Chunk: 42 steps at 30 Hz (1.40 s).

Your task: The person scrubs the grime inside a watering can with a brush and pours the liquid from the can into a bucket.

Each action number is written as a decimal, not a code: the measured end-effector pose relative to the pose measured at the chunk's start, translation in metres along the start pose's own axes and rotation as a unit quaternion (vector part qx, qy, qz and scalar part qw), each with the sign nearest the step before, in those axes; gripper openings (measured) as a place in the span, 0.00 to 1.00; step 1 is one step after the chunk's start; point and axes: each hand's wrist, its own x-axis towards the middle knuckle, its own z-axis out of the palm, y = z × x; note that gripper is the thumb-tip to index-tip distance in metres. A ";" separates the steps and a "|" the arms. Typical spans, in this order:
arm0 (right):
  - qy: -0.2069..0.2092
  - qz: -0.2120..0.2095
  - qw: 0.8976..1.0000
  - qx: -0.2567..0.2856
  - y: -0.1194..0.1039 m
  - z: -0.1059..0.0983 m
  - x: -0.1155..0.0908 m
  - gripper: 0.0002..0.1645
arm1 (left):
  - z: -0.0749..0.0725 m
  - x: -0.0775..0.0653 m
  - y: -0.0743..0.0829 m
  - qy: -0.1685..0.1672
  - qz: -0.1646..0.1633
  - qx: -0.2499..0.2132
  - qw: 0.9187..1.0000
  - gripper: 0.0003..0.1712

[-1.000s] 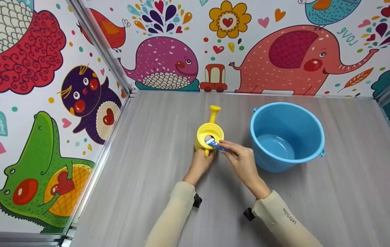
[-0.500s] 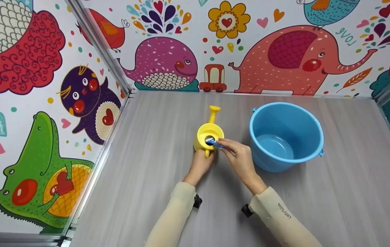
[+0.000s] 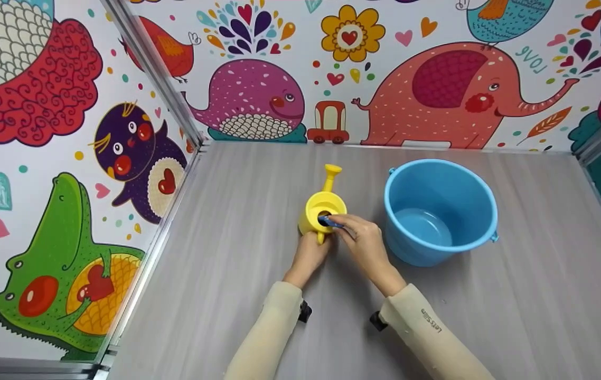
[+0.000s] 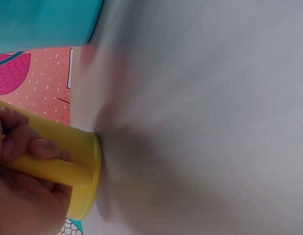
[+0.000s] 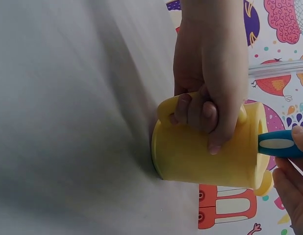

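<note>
In the head view, my left hand grips the handle of a small yellow watering can. Its fingers curl round that handle in the left wrist view, with the can's base right at the grey tabletop. My right hand pinches a blue stick-like object with a pale oval inset between thumb and fingers. The object's far end sits in the round hole in the can's top and is hidden there; I cannot tell its kind.
A large blue bucket stands on the grey table, just right of my right hand. Panels with cartoon animals wall the table at the back and left, joined by metal rails.
My right hand has moved slightly left and lowered the blue object deeper into the can's opening, so less of it shows. My left hand keeps its grip on the can.
</note>
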 end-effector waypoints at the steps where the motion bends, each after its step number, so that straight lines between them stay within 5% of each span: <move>1: -0.002 -0.002 1.000 -0.002 0.000 0.000 0.000 0.15 | 0.000 0.000 -0.001 0.000 -0.003 0.001 1.000 0.16; 16: 0.003 -0.054 0.998 -0.028 0.001 -0.003 -0.003 0.15 | -0.001 0.001 0.003 -0.011 -0.017 0.001 1.000 0.09; 24: 0.020 -0.086 0.996 -0.031 -0.004 -0.007 -0.005 0.15 | -0.002 0.002 0.002 -0.001 -0.028 -0.007 1.000 0.16; 42: 0.049 -0.135 0.989 -0.020 -0.005 -0.004 -0.008 0.16 | -0.001 0.001 0.001 0.006 -0.026 0.007 1.000 0.13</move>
